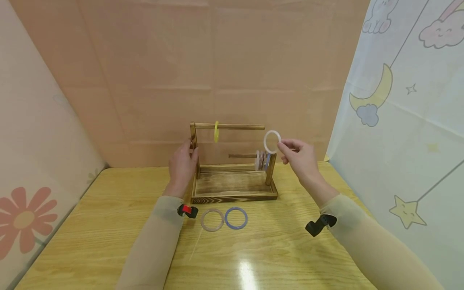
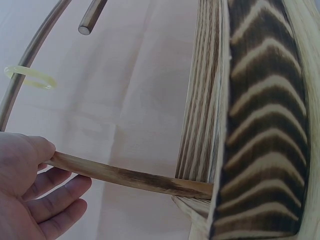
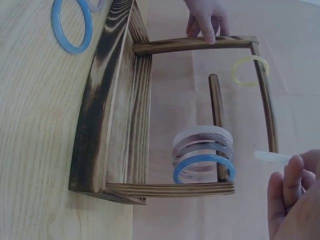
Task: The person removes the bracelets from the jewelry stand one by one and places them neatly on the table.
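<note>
A wooden rack [image 1: 235,199] has an upper rod [image 1: 239,127] with a yellow ring [image 1: 216,132] hanging on it. On its lower rod [image 3: 216,100] hang several rings, a blue one [image 3: 204,159] closest to the right post. My left hand [image 1: 182,163] holds the left post [image 2: 125,176] between thumb and fingers. Pinched between thumb and fingertips of my right hand [image 1: 299,159] is a white ring [image 1: 272,141], beside the free end of the upper rod. In the right wrist view that white ring [image 3: 271,157] appears nearly edge-on by the rod's end.
In front of the rack, a pale brownish ring [image 1: 212,220] and a blue ring [image 1: 236,218] lie side by side on the wooden table [image 1: 282,257]. A pinkish cloth [image 1: 181,60] hangs behind, with patterned sheets on both sides.
</note>
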Available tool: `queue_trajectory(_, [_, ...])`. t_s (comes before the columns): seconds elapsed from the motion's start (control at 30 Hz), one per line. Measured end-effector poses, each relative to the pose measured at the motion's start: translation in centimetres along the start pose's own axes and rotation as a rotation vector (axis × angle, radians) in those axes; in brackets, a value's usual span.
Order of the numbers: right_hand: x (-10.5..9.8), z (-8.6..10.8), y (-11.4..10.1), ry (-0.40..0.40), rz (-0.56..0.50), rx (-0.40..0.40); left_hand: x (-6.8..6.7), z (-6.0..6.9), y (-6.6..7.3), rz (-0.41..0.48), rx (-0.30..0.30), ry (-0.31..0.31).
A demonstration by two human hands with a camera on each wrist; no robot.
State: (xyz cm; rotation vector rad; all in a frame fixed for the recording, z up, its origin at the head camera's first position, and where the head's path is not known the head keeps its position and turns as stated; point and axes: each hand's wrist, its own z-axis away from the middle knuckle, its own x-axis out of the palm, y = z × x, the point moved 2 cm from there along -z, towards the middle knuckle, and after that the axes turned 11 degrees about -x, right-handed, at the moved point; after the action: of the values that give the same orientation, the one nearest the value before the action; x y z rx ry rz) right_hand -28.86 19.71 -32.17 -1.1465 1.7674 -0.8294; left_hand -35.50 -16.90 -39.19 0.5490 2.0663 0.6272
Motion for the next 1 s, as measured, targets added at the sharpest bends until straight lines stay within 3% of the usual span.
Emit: queue_trajectory(1.0, [0.6,3.2,1.2,-0.112,0.006,0.038,0.0,0.0,0.0,0.0,0.015,0.008])
